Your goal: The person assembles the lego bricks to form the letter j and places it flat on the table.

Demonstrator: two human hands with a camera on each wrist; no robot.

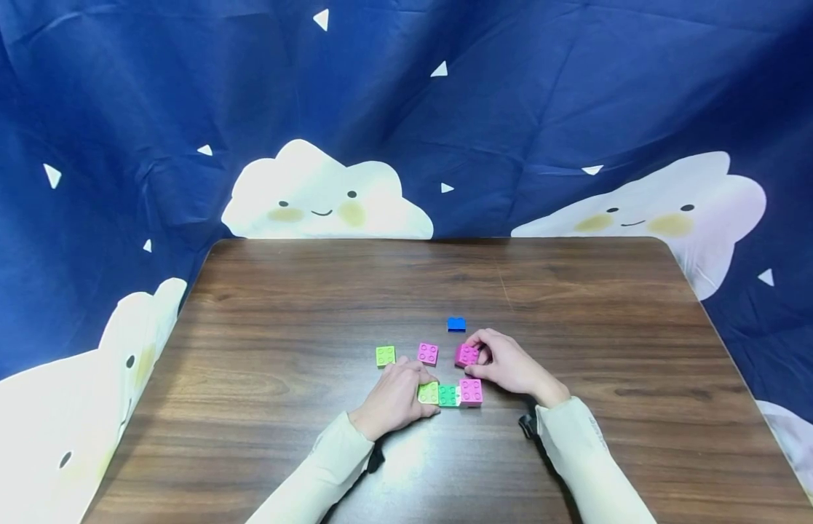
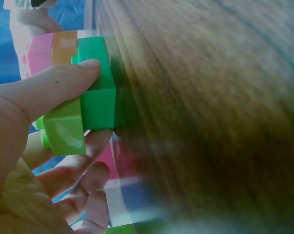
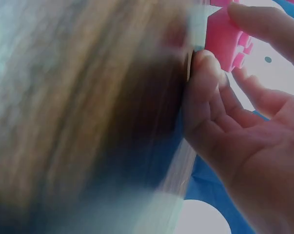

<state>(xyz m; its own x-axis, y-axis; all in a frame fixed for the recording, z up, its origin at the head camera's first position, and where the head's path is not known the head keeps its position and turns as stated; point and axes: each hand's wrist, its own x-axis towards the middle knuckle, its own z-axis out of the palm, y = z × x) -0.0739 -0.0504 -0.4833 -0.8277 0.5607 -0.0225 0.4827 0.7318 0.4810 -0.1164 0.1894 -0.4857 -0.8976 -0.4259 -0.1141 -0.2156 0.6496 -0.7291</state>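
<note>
My left hand [image 1: 397, 395] grips a joined row of toy building bricks low over the table. In the left wrist view, my thumb presses the green brick [image 2: 98, 92], with fingers on its other side. A lime brick [image 2: 65, 129] overhangs one end of that green brick. An orange brick [image 2: 65, 47] and a pink brick [image 2: 40, 51] show toward the other end. Just to the right, my right hand [image 1: 509, 362] pinches a magenta brick [image 1: 467, 355] between thumb and fingers. The right wrist view shows this magenta brick [image 3: 223, 39] with its studs facing away from the tabletop.
A loose lime brick [image 1: 385, 356] lies beyond my left hand. Another pink brick [image 1: 428, 354] lies between the hands, and a blue brick [image 1: 455, 324] sits farther back. The brown wooden table [image 1: 282, 306] ends at a blue curtain [image 1: 485, 124] with white clouds.
</note>
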